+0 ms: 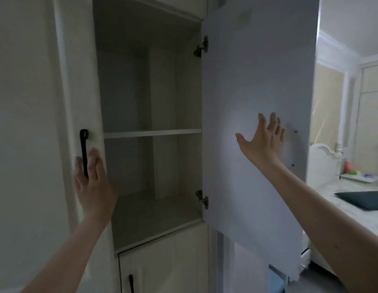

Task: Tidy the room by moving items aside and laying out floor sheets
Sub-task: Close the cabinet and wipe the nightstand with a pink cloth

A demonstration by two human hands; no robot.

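My left hand (pixel 92 178) lies flat with straight fingers on the closed door's black handle (pixel 84 152). My right hand (pixel 263 140) is spread wide against the open door (pixel 257 81). The cupboard's shelf (pixel 152 133) looks bare, though its back is dim.

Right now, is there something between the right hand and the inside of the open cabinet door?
Nothing visible. The right hand, fingers spread, is at the inner face of the open cabinet door with no object between them. The left hand rests by the black handle.
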